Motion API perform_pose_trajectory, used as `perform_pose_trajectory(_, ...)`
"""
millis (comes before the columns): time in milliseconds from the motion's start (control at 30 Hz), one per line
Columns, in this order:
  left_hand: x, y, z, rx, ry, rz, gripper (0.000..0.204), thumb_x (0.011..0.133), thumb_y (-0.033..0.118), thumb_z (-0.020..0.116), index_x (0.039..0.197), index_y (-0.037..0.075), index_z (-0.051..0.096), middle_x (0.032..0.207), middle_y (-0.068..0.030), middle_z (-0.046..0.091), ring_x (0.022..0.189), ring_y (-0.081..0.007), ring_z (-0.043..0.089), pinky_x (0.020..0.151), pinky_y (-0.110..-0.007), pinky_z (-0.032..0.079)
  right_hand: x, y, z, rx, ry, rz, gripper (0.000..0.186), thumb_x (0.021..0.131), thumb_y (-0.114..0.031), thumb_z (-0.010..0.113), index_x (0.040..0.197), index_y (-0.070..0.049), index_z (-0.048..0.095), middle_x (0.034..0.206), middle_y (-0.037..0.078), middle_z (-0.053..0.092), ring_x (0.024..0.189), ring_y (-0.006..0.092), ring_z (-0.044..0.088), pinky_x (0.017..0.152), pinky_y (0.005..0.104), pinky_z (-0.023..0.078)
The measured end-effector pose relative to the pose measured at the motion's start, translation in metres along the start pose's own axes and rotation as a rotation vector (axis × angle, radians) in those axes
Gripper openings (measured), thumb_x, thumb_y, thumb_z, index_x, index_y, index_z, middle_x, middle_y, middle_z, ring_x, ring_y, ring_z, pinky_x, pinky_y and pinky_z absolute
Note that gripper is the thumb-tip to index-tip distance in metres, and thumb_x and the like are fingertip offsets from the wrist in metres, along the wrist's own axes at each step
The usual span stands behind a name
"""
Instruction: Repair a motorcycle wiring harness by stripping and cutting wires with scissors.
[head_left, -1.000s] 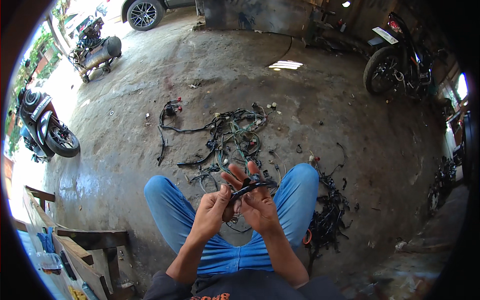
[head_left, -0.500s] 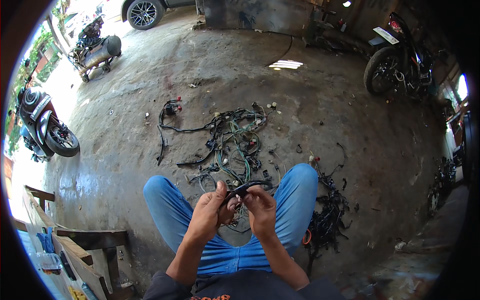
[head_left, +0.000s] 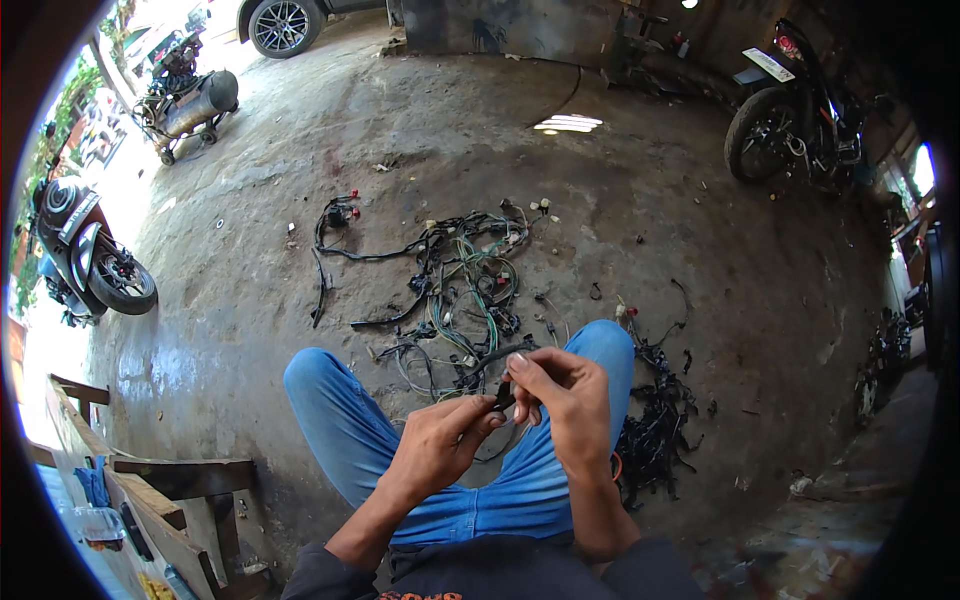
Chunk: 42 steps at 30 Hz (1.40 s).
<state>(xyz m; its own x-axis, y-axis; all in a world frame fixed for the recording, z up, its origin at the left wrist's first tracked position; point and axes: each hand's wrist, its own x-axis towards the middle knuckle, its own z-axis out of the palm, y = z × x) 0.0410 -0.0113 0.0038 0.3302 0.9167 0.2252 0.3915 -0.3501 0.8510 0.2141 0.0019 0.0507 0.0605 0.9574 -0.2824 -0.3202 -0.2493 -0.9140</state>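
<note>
Between my knees, my left hand is closed, its thumb and fingers pinching a short dark section of wiring harness. Close against it on the right, my right hand is also closed, thumb over bent fingers; what its fingertips grip is mostly hidden, perhaps a black strip or part of the same cable. Just beyond my hands, a larger tangle of wires with black, green and grey strands and pale connectors lies on the floor. One black-wrapped branch runs from it to the left, up to small red connectors.
A heap of black scraps lies beside my right knee. At lower left stands a wooden bench. Motorcycles stand at far left and far right. An air compressor and a car wheel are farther off.
My right hand has moved right and turned over, its thumb now on top. My left hand has tilted lower, palm down. The black cable between them shows less than before.
</note>
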Motion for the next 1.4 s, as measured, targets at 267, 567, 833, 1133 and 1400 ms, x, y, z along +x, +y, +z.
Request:
perform_pose_trajectory(267,0.001,-0.021,-0.005,-0.443,0.046,-0.433,0.035,0.100,0.026,0.064,0.078,-0.001,0.070,0.063,-0.0009,0.060,0.061,-0.0054,0.052,0.056,-0.024,0.038,-0.013,0.008,-0.009,0.167,-0.216,-0.226,0.039,0.104,-0.023,0.057,0.130,0.006,0.059,0.103,0.020,0.073,0.068,0.0180,0.071,0.055,0.0245,0.053)
perform_pose_trajectory(567,0.010,-0.026,-0.006,-0.951,0.008,-0.783,0.035,0.102,0.027,0.056,0.078,0.004,0.064,0.064,0.0002,0.057,0.052,-0.0057,0.043,0.050,-0.024,0.031,0.002,0.096,-0.023,0.027,-0.285,-0.170,0.052,0.100,-0.007,0.062,0.149,-0.004,0.044,0.157,0.008,0.039,0.127,0.0191,0.056,0.103,0.0326,0.048)
perform_pose_trajectory(833,0.014,-0.016,-0.019,-0.929,-0.260,-0.877,0.045,0.108,0.037,0.046,0.076,0.006,0.057,0.061,0.0032,0.048,0.051,-0.0065,0.035,0.049,-0.025,0.027,0.014,0.101,-0.012,0.177,-0.311,-0.114,0.035,0.097,-0.007,0.067,0.131,0.000,0.061,0.126,0.008,0.066,0.112,0.0162,0.064,0.097,0.0323,0.051)
perform_pose_trajectory(1133,-0.001,-0.040,-0.005,-0.783,-0.206,-0.575,0.038,0.109,0.036,0.049,0.091,0.005,0.060,0.072,0.0058,0.045,0.066,-0.0030,0.036,0.060,-0.022,0.029,-0.003,0.082,-0.032,-0.035,-0.038,-0.172,0.023,0.095,-0.009,0.070,0.114,0.004,0.069,0.086,0.007,0.071,0.081,0.0135,0.067,0.076,0.0270,0.053)
perform_pose_trajectory(1400,-0.015,-0.048,-0.002,-0.491,-0.111,-0.455,0.033,0.109,0.028,0.047,0.119,0.002,0.066,0.072,0.0070,0.040,0.067,-0.0049,0.036,0.059,-0.025,0.031,0.016,-0.008,-0.064,-0.126,0.017,-0.733,0.017,0.100,-0.017,0.064,0.096,-0.001,0.068,0.085,0.010,0.065,0.077,0.0199,0.060,0.073,0.0349,0.049)
